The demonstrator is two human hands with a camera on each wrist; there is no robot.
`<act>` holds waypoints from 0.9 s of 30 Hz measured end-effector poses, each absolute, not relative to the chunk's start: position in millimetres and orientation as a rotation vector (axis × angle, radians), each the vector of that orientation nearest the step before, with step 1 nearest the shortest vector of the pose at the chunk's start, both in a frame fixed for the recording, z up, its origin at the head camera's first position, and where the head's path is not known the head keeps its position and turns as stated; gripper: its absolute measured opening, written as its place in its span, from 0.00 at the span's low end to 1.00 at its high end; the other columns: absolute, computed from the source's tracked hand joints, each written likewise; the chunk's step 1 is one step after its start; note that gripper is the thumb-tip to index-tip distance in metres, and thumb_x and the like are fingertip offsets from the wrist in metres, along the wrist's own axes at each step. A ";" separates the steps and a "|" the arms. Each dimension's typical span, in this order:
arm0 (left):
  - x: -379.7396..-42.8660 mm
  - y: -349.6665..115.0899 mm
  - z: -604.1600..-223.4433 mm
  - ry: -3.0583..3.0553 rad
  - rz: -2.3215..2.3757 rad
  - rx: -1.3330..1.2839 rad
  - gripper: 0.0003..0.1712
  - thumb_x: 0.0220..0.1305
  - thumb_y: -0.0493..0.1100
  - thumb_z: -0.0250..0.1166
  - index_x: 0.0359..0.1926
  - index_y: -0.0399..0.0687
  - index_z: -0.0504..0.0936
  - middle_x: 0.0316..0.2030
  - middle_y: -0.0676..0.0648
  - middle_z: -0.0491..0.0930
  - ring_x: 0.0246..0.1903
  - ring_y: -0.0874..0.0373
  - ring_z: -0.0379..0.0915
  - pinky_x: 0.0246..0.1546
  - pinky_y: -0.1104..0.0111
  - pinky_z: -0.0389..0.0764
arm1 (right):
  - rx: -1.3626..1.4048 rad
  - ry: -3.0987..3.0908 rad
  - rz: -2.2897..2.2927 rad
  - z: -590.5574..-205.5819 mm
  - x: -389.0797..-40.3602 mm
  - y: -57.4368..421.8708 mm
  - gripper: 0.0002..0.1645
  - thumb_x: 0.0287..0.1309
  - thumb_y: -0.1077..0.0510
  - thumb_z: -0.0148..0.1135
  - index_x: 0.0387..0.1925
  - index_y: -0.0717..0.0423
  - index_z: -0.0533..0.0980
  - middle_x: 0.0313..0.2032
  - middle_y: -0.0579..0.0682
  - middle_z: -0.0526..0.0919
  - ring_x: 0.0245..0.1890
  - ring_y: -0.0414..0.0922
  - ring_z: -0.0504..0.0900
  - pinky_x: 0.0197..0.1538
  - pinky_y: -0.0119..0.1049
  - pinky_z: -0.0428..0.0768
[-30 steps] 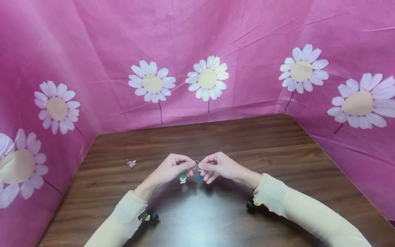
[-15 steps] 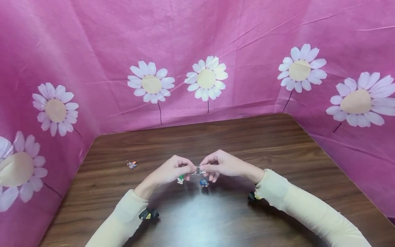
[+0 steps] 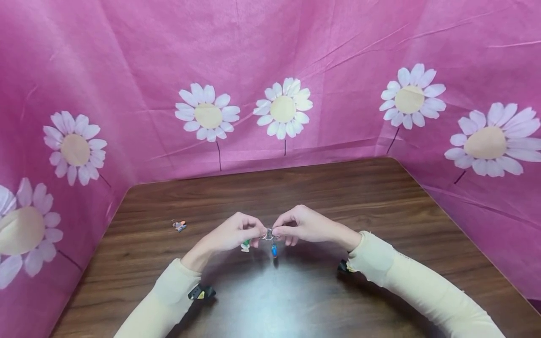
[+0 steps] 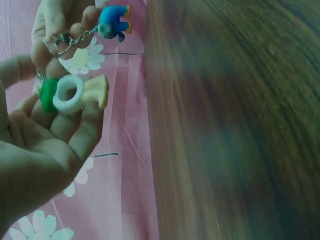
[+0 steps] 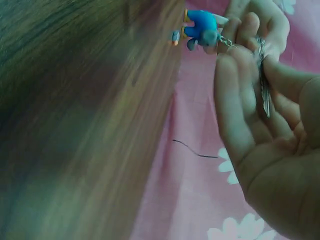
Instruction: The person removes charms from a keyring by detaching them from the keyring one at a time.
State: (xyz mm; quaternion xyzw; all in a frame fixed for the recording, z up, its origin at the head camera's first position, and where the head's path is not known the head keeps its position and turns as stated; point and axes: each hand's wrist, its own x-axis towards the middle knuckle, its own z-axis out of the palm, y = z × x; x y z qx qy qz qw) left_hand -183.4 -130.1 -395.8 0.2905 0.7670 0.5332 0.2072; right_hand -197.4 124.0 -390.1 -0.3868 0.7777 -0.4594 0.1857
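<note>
Both hands meet over the middle of the table. My left hand (image 3: 236,232) pinches a silver key ring (image 3: 268,234) between thumb and fingertips. Below its fingers hangs a keychain figure (image 4: 68,95) with a green top, white ring-shaped middle and cream legs. My right hand (image 3: 302,225) grips a thin silver metal piece (image 5: 264,87), seen edge-on, at the ring's other side; I cannot tell its kind. A blue elephant keychain (image 4: 114,21) with grey head and yellow feet dangles by its chain between the hands. Part of the ring is hidden behind fingertips.
A small orange, grey and blue keychain (image 3: 179,226) lies on the brown wood-grain table (image 3: 338,188), left of the hands. Pink cloth (image 3: 338,47) with daisies stands around the table's back and sides. Dark wrist cameras (image 3: 202,293) sit beneath both sleeves.
The hands have lowered slightly, and the ring between them shows more. The blue elephant, half hidden by the right fingers at first, hangs in view and has swung and turned.
</note>
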 end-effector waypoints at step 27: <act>-183.4 -124.3 -388.4 2.080 1.428 0.906 0.13 0.76 0.42 0.58 0.41 0.39 0.86 0.27 0.34 0.81 0.24 0.57 0.74 0.23 0.71 0.77 | -0.803 1.847 -1.381 -389.3 -203.1 127.5 0.12 0.71 0.57 0.62 0.44 0.64 0.83 0.31 0.60 0.86 0.24 0.44 0.85 0.37 0.62 0.84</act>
